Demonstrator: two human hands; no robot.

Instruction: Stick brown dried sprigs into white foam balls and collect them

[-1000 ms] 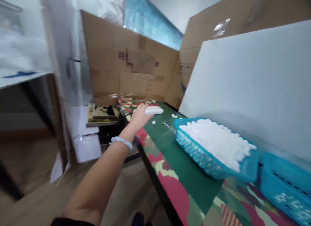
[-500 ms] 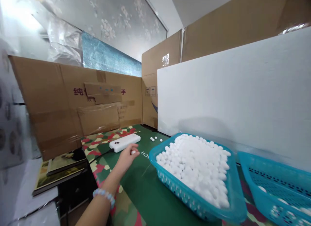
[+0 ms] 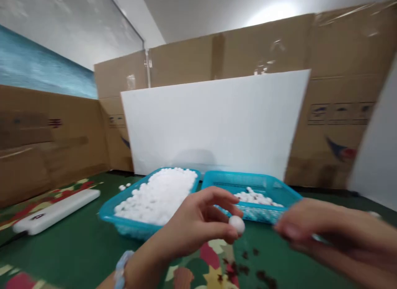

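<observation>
Between the thumb and fingertips of my left hand [image 3: 204, 220] is a small white ball [image 3: 237, 225], held above the table just in front of the baskets. My right hand [image 3: 328, 231] comes in from the right, blurred by motion. Its thumb and fingers look pinched together, and what they hold, if anything, cannot be made out. Behind my left hand stands a blue basket [image 3: 107, 210] heaped with white balls. Beside it a second blue basket [image 3: 242, 177] holds a smaller pile of white balls with some brown specks. Small dark brown bits [image 3: 243, 269] lie scattered on the mat below my hands.
At the left lies a white power strip [image 3: 62, 208] with a black cord. A few loose white balls [image 3: 125, 186] rest behind the full basket. A white board [image 3: 211, 123] leans behind the baskets, and cardboard walls [image 3: 186, 63] surround the green and camouflage-patterned mat [image 3: 83, 243].
The view has swung to the right. My left hand has moved from near the power strip to in front of the baskets, the ball in its fingers. My right hand has come into view.
</observation>
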